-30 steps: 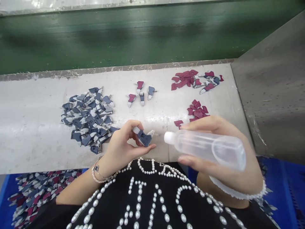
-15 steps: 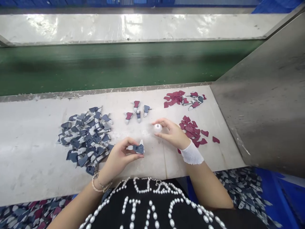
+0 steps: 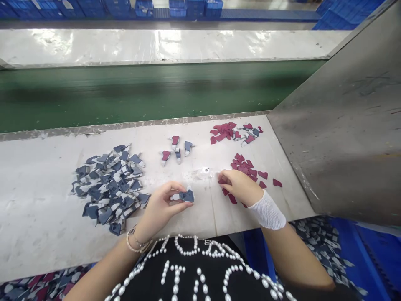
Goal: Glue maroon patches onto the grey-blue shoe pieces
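Note:
Between thumb and fingers, my left hand grips a small blue-grey and white plastic part just above the table. At the left edge of a pile of flat maroon plastic pieces is my right hand, its fingers curled and pinching what looks like one maroon piece. A small, clear and white round-topped object stands on the table between my hands. Farther back lie several small assembled parts, including a maroon-faced one and a blue-grey one.
A large heap of blue-grey and white parts covers the table's left. More maroon pieces lie at the back right. A metal panel bounds the right side. Beyond the table runs a green belt; blue bins stand farther off.
My right hand has let go of the white-topped object and moved right to the maroon pile. My left hand still holds its part, slightly farther right and turned. The view has tilted up.

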Demonstrator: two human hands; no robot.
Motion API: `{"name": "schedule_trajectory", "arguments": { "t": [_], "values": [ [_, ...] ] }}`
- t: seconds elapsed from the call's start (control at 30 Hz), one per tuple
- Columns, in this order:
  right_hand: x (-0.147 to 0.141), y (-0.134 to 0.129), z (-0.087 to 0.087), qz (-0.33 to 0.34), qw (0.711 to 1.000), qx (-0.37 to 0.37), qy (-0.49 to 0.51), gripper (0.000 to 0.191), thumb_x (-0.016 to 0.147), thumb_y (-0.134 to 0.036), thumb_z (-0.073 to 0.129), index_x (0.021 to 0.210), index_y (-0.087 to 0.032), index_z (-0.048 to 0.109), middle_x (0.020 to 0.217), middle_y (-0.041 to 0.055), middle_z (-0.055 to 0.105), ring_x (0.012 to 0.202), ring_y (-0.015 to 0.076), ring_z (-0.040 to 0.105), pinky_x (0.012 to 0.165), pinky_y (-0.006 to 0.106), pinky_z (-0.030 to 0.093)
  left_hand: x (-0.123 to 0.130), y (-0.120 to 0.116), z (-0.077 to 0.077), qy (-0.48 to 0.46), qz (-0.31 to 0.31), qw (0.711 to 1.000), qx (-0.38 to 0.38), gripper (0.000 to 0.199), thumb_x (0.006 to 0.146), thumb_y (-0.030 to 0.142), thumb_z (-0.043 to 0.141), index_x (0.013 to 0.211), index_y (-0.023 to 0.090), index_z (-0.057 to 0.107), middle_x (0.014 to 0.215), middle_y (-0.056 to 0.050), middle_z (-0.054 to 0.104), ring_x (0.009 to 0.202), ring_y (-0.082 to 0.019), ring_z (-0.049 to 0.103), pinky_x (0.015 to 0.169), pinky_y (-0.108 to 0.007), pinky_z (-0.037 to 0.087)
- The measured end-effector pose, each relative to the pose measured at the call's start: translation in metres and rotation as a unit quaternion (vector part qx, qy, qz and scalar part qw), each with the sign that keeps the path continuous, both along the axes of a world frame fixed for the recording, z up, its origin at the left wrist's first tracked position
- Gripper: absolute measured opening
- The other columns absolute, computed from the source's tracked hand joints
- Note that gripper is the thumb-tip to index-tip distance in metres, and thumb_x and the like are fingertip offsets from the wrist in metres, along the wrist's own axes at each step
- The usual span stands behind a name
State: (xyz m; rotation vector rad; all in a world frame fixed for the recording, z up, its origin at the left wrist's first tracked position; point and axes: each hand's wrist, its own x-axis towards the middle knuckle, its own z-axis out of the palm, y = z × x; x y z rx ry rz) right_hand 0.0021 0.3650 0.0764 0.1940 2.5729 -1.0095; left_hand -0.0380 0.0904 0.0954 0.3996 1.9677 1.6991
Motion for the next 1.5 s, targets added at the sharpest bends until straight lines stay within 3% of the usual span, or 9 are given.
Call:
{"name": "schedule_trajectory", "arguments": {
  "t": [0.07,0.17,0.33,0.53,0.7,1.13,1.33,1.43,1.5],
  "values": [
    [-0.003,-0.003,0.005,-0.004,1.0,-0.021,0.0,0.014,0.094,-0.029,0.067,0.092,-0.016,0.069,0.092,0.0037,0.071,0.083,0.017,0.068,0.08,0.038,0.057,0.002,0.002,0.0,0.003,-0.003,1.0,0.001,0.023,0.077,0.024,0.08,0.089,0.02,0.061,0.093,-0.003,0.064,0.086,-0.018,0.07,0.068,-0.028,0.065],
    [0.001,-0.009,0.026,-0.031,0.996,-0.077,0.014,0.007,0.089,-0.022,0.069,0.084,-0.019,0.071,0.083,0.0055,0.074,0.077,0.0195,0.069,0.079,0.04,0.056,0.006,0.004,-0.001,0.031,0.003,0.999,0.007,0.024,0.078,0.023,0.08,0.091,0.02,0.06,0.093,-0.002,0.064,0.087,-0.016,0.07,0.073,-0.029,0.064],
    [0.014,-0.034,0.058,-0.049,0.967,-0.246,0.033,0.016,0.086,-0.036,0.072,0.086,-0.021,0.075,0.091,0.0046,0.077,0.085,0.0211,0.073,0.078,0.036,0.058,0.012,0.009,-0.007,0.135,0.055,0.989,-0.013,0.022,0.082,0.024,0.077,0.089,0.02,0.057,0.094,-0.003,0.064,0.087,-0.016,0.068,0.082,-0.034,0.062],
    [0.015,-0.061,0.05,-0.094,0.924,-0.369,0.026,0.025,0.08,-0.045,0.078,0.084,-0.02,0.076,0.088,0.005,0.08,0.085,0.0231,0.076,0.079,0.039,0.062,0.017,0.018,-0.013,0.206,0.067,0.976,-0.033,0.023,0.082,0.028,0.078,0.086,0.02,0.057,0.094,-0.003,0.064,0.084,-0.016,0.067,0.073,-0.03,0.062],
    [0.012,-0.06,0.049,-0.122,0.926,-0.357,0.014,0.022,0.08,-0.041,0.08,0.081,-0.02,0.075,0.085,0.0047,0.079,0.082,0.0229,0.075,0.078,0.039,0.06,0.018,0.018,-0.01,0.248,0.057,0.966,-0.037,0.021,0.082,0.026,0.078,0.089,0.021,0.059,0.093,-0.002,0.065,0.086,-0.016,0.068,0.071,-0.029,0.062],
    [0.005,-0.056,0.063,-0.082,0.94,-0.332,-0.007,0.026,0.076,-0.039,0.083,0.074,-0.018,0.068,0.074,0.0007,0.071,0.07,0.0166,0.066,0.066,0.031,0.054,0.014,0.01,0.006,0.357,0.009,0.934,-0.037,0.022,0.077,0.02,0.083,0.087,0.02,0.063,0.088,-0.002,0.068,0.08,-0.015,0.069,0.069,-0.027,0.06],
    [0.006,-0.054,0.064,-0.005,0.927,-0.373,-0.034,0.027,0.091,-0.043,0.068,0.103,-0.019,0.069,0.093,0.0031,0.069,0.087,0.0178,0.066,0.078,0.031,0.054,0.011,0.006,0.013,0.365,-0.013,0.931,0.015,0.03,0.072,0.019,0.087,0.088,0.019,0.062,0.087,-0.001,0.067,0.076,-0.013,0.067,0.066,-0.025,0.06],
    [0.007,-0.057,0.066,0.037,0.924,-0.38,-0.029,0.026,0.096,-0.041,0.061,0.098,-0.017,0.07,0.092,0.0036,0.069,0.085,0.0172,0.064,0.077,0.03,0.052,0.01,0.006,0.016,0.382,-0.021,0.923,0.029,0.032,0.07,0.018,0.088,0.088,0.018,0.062,0.086,-0.001,0.067,0.075,-0.012,0.067,0.065,-0.024,0.06],
    [0.009,-0.06,0.068,0.047,0.938,-0.343,0.006,0.023,0.098,-0.036,0.059,0.093,-0.016,0.069,0.086,0.0025,0.068,0.08,0.0162,0.062,0.072,0.029,0.049,0.01,0.006,0.017,0.39,-0.019,0.92,0.028,0.032,0.069,0.019,0.089,0.088,0.018,0.063,0.085,-0.001,0.068,0.074,-0.012,0.067,0.064,-0.024,0.059]
  ]
}}
